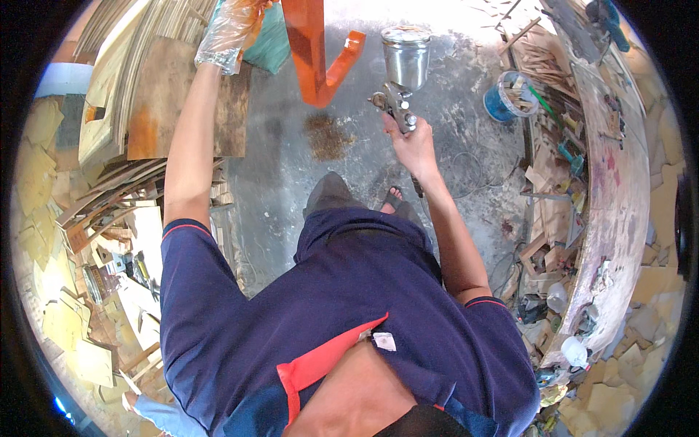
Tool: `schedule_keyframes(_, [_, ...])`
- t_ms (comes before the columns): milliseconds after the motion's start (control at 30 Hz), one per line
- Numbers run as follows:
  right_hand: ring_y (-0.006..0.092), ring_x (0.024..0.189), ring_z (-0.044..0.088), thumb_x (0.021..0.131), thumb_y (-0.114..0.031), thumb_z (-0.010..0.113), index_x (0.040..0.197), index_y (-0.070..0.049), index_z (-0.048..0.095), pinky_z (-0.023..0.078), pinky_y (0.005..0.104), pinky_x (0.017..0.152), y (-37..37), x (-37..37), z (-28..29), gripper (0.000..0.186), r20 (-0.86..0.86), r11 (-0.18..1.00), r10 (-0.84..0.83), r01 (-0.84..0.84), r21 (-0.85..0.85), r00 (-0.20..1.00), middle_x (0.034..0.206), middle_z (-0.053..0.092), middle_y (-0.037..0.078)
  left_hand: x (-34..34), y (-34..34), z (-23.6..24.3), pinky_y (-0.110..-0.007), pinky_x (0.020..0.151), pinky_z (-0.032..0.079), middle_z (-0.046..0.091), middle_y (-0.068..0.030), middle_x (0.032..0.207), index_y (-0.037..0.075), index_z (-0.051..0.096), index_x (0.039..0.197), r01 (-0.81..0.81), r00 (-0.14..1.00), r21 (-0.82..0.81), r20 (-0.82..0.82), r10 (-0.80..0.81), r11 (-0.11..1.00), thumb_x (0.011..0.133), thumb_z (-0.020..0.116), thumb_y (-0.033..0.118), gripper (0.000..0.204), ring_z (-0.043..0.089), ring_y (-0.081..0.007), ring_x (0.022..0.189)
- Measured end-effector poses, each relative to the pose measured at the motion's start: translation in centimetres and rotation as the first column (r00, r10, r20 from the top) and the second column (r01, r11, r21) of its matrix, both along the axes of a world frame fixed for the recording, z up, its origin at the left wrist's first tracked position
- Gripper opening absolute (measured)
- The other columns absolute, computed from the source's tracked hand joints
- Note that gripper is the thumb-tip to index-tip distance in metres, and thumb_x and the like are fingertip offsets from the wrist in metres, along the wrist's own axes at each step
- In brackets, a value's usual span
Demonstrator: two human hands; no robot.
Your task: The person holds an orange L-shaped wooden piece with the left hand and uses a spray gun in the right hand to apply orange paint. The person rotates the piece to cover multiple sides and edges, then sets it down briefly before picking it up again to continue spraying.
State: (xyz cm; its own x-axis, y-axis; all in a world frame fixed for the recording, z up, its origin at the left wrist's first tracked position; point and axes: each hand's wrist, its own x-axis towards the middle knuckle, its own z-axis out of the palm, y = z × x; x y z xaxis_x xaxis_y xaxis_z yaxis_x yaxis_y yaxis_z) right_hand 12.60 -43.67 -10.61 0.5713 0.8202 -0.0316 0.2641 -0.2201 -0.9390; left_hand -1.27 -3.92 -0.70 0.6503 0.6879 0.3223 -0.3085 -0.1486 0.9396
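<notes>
My right hand [416, 149] is wrapped round the handle of a metal spray gun [397, 105]. A shiny silver paint cup [406, 62] with a lid sits upright on the gun. At the top edge, my left hand [233, 33] wears a clear plastic glove stained orange. Its fingers look curled, but the frame cuts them off, so what they grip is hidden. Right beside that hand, a glossy orange hook-shaped piece [309, 54] hangs above the floor, its upper end out of view. Behind the glove shows a green sheet or bag [268, 44].
Wooden boards [156, 95] lean at the left. To the right, a blue-and-clear tub [510, 96] holds scraps beside piled wood offcuts [539, 54] and a long worn board [615, 167]. A brown patch [328, 136] marks the grey floor. Another person's blue sleeve [167, 416] shows at lower left.
</notes>
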Motion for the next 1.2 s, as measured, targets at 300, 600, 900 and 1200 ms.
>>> schedule_keyframes(300, [0.0305,0.054,0.060,0.093,-0.021,0.071,0.095,0.004,0.068,0.047,0.0423,0.058,4.5,2.0,-1.3,0.025,0.137,0.995,-0.085,0.090,-0.036,0.987,0.065,0.063,0.020,-1.7,-4.6,0.5,-0.028,0.092,0.047,0.068,-0.0044,0.114,0.009,0.066,0.116,0.038,0.998,0.009,-0.044,-0.038,0.999,0.101,0.061,0.033,0.029,0.062,-0.0136,0.103])
schedule_keyframes(600, [0.0356,0.055,0.056,0.090,-0.029,0.075,0.085,0.006,0.064,0.047,0.0431,0.059,7.2,5.7,-1.3,0.037,0.312,0.967,-0.208,0.243,-0.078,0.927,0.066,0.062,0.023,-2.7,-5.7,0.3,-0.028,0.092,0.047,0.067,-0.0040,0.114,0.009,0.065,0.117,0.091,0.994,-0.032,-0.056,-0.093,0.995,0.101,0.061,0.031,0.028,0.061,-0.0135,0.105])
schedule_keyframes(900, [0.0269,0.054,0.060,0.091,-0.024,0.073,0.089,0.005,0.066,0.047,0.0395,0.057,8.4,5.9,-1.8,0.029,0.327,0.973,-0.211,0.229,-0.017,0.921,0.064,0.062,0.018,-3.1,-6.2,-0.4,-0.028,0.092,0.047,0.067,-0.0042,0.114,0.008,0.065,0.117,0.092,0.994,-0.043,-0.054,-0.094,0.995,0.101,0.060,0.030,0.027,0.061,-0.0137,0.104])
schedule_keyframes(1200, [0.0230,0.053,0.058,0.090,-0.022,0.074,0.087,0.006,0.065,0.046,0.0388,0.055,8.9,4.3,-4.1,0.029,0.259,0.989,-0.133,0.144,-0.024,0.957,0.064,0.062,0.018,-3.1,-6.1,-0.4,-0.028,0.091,0.048,0.067,-0.0045,0.113,0.008,0.065,0.117,0.078,0.995,-0.040,-0.066,-0.081,0.996,0.101,0.060,0.028,0.027,0.062,-0.0139,0.104])
